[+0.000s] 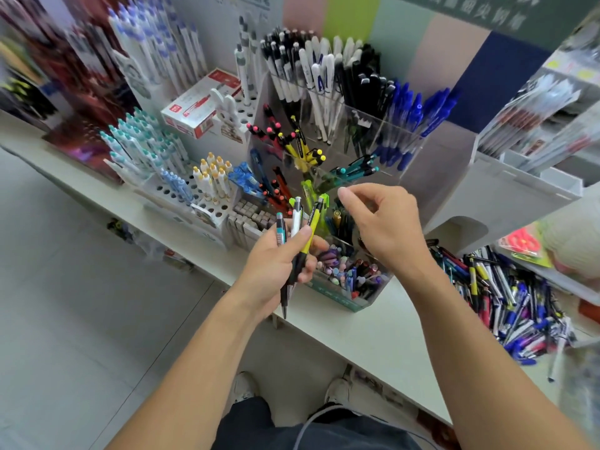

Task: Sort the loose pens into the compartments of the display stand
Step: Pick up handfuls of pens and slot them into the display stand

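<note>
My left hand [279, 264] grips a small bunch of pens [297, 235]: a yellow-and-black one, a white one and a teal one, tips pointing down. My right hand [383, 222] hovers just right of them, over the clear tiered display stand [418, 141], its fingers curled apart and holding nothing. The stand's compartments hold blue, black, white, teal, yellow and red pens. A heap of loose pens [506, 297] lies on the shelf at the right.
A small clear box [354, 303] of mixed pens stands at the shelf's front edge below my hands. White peg racks [181, 193] with capped pens stand to the left, a red-and-white carton [201, 105] behind them. The floor and my shoes are below.
</note>
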